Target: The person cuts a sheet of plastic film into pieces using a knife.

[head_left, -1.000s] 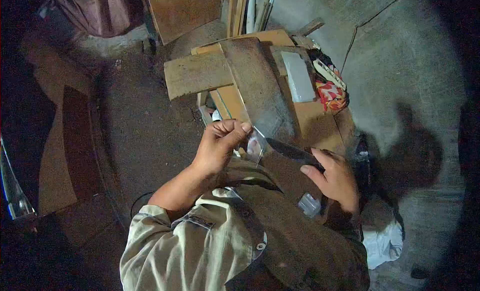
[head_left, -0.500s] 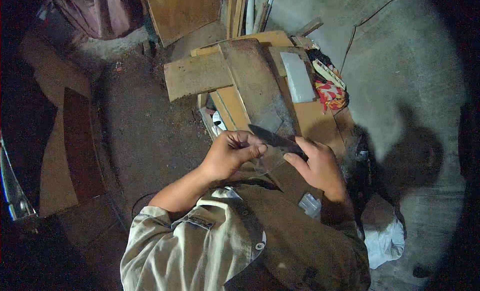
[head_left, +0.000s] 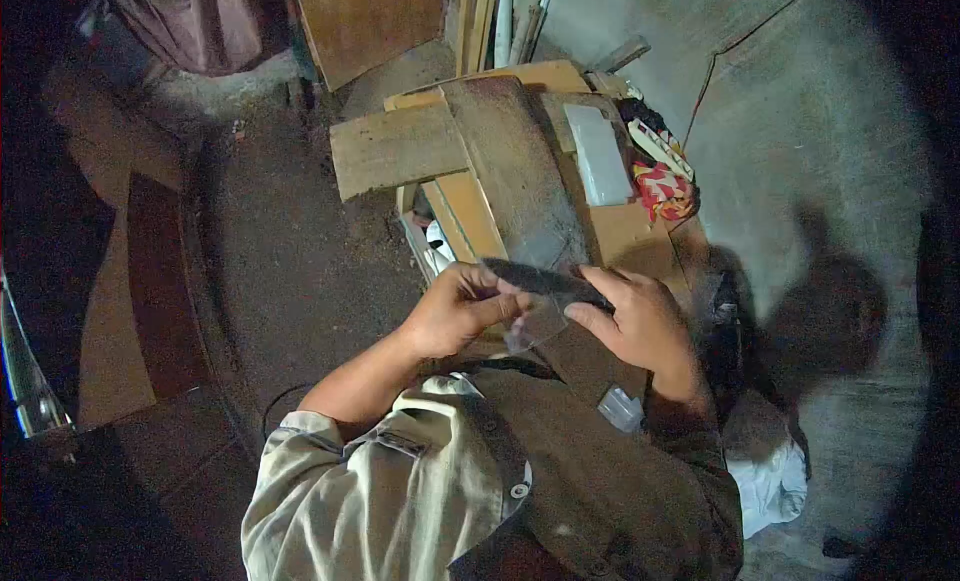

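Note:
In my right hand (head_left: 640, 321) is a dark knife (head_left: 540, 279), pinched between thumb and fingers near its right end. Its tapered tip points left, toward my left hand (head_left: 462, 306). The fingers of that left hand are closed in a pinch on a thin clear plastic piece (head_left: 540, 328), which hangs between both hands, just below the blade. Whether blade and plastic touch I cannot tell. Beneath the hands lies a long dusty board (head_left: 510, 151).
Boards and cardboard (head_left: 395, 151) are stacked ahead, with a white flat slab (head_left: 598, 156) and a red-yellow cloth (head_left: 663, 189) at their right. A small clear plastic packet (head_left: 620, 409) lies by my right forearm. A white bag (head_left: 770, 486) rests on the floor at right.
The knife has tilted flatter, its tip moving slightly left, closer to my left fingers. The clear plastic has shifted a little below it. My left hand has hardly moved.

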`<action>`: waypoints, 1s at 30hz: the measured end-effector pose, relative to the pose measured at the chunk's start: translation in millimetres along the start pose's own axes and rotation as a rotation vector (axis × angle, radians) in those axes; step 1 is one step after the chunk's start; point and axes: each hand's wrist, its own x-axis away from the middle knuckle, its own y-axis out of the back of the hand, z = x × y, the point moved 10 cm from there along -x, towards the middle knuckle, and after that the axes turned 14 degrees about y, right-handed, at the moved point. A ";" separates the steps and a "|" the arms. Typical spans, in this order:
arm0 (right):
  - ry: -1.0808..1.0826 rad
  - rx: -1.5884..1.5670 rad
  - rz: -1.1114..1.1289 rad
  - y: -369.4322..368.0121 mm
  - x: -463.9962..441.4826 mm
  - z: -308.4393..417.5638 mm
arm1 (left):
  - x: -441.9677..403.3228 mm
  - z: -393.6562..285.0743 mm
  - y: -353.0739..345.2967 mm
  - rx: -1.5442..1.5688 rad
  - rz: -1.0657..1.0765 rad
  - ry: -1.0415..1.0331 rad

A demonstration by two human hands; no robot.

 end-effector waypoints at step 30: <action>-0.169 -0.075 -0.227 34.1 6.8 -37.2 | 11.1 14.5 -16.2 -0.064 0.257 0.117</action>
